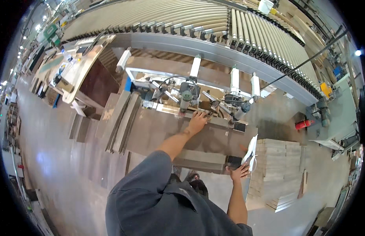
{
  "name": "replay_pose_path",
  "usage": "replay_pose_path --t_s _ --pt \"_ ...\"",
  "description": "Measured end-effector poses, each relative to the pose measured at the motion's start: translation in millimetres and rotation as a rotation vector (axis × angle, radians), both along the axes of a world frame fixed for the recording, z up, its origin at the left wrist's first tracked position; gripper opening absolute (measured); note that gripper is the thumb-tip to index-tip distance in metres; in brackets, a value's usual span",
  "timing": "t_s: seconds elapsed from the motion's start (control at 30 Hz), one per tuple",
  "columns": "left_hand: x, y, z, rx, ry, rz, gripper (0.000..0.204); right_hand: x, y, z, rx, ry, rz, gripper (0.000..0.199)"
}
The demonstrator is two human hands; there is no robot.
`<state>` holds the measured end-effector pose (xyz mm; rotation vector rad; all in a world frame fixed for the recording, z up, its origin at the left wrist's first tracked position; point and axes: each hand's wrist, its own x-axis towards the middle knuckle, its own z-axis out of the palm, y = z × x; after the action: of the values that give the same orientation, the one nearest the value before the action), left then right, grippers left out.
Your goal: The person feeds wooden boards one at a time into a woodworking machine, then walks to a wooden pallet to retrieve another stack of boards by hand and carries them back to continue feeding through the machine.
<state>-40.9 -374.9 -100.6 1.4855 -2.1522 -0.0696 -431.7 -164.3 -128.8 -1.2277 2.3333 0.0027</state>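
- Nearest me is the person's dark grey shirt (139,196); its sleeve ends well back from the left fingers, so a snag seems likely only if the person leans in.
- Left hand (197,122): fingers bent over the machine's front rail (221,122); whether they grip anything, I can't tell. Just beyond and leftward is a motor unit (185,101); if it moved, it could pinch them.
- Right hand (240,172): fingers spread, closed on nothing I can see, just beside a black block (233,161).
- The narrow board (200,159) runs leftward from that block, nearer the person than the left fingers; an uneven push could skew it.
- White paper (251,151) sticks up just beyond the right fingers; a brushing wrist might crumple it.
- Stacked boards (280,169) stand right of those fingers; a swinging elbow could knock the top ones askew.
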Motion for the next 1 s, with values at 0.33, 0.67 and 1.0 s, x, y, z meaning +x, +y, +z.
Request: replay_pose_path --t_s 0.33,0.67,1.0 --pt "29.0 27.3 15.9 0.118 -0.054 -0.244 0.043 -3.4 3.7 5.5 0.094 0.055 0.014 0.161" --pt "170.7 194.3 138.2 0.064 0.123 -0.010 0.041 -2.3 5.3 8.3 0.078 0.081 0.024 0.162" --pt "269.9 233.1 131.8 -0.137 -0.084 0.836 0.037 -7.8 4.0 2.5 0.047 0.109 0.048 0.159"
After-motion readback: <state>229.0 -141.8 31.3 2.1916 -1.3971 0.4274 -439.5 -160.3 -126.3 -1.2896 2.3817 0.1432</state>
